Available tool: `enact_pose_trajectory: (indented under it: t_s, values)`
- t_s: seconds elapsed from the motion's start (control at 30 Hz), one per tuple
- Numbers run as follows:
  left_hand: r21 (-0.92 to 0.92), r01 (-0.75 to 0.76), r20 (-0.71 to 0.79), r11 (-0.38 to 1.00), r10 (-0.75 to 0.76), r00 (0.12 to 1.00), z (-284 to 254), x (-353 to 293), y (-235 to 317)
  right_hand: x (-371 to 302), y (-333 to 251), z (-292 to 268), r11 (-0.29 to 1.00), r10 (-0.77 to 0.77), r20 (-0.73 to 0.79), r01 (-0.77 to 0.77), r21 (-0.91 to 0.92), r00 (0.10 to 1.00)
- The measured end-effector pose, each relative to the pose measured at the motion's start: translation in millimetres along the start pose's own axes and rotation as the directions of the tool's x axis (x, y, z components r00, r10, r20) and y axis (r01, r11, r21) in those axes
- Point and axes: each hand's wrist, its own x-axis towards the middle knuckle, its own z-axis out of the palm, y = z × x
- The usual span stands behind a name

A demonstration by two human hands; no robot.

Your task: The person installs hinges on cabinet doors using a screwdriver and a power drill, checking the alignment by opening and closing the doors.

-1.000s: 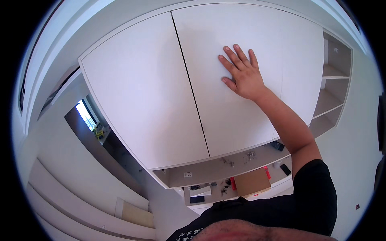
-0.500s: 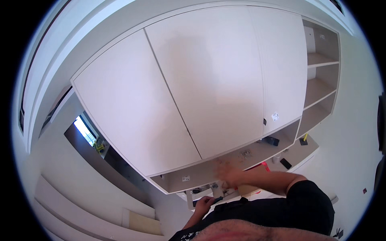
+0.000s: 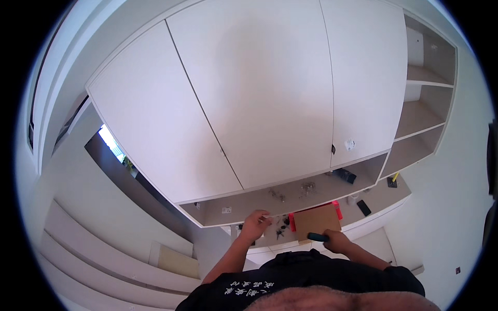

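I see the right hand (image 3: 336, 241) wrapped around one end of a dark green tool (image 3: 317, 237), whose free end sticks out to the left of that hand. Just beyond it lies a cardboard box (image 3: 316, 218); the tool overlaps its near edge in my view, and I can't tell whether the two touch. Red strips (image 3: 337, 210) show at the box's sides. To the left of the right hand, well apart from it, the left hand (image 3: 256, 226) is up with its fingers bent; I can't tell whether its fingertips meet or pinch something. Small dark parts (image 3: 280, 228) lie scattered just to its right. Above the left hand runs a long open shelf (image 3: 244, 205) with loose metal bits (image 3: 307, 189) and, farther right, a dark box (image 3: 345, 176). I make out a phone (image 3: 364, 208) beyond the right hand, to its right, and big white doors (image 3: 264, 98) above both hands.
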Motion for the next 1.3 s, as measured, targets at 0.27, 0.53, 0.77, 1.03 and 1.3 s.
enact_pose_trajectory:
  t_s: [0.27,0.53,0.77,1.03,1.3]
  values:
    - [-0.051,0.172,-0.060,0.984,-0.175,0.983,-6.8,-42.6,-26.5,-31.5,57.8,26.2,0.954,0.221,-0.020,-0.212,0.213,0.975]
    - [-0.015,-0.043,-0.450,0.999,0.031,0.892,-74.7,34.6,12.7,6.0,48.0,6.2,0.995,-0.066,0.095,0.058,0.086,0.993]
    - [0.244,-0.109,-0.740,0.964,0.257,0.621,-141.1,80.1,117.1,11.2,55.5,24.9,0.970,-0.095,0.003,0.092,0.227,0.995]
    - [0.561,0.156,-0.669,0.813,0.334,0.664,-169.5,115.8,159.6,-14.1,99.8,55.8,0.949,0.065,0.135,-0.103,0.297,0.989]
    - [0.619,0.141,-0.560,0.772,0.310,0.768,-159.3,142.0,158.4,-44.1,101.4,17.7,0.910,0.166,0.031,-0.165,0.381,0.986]
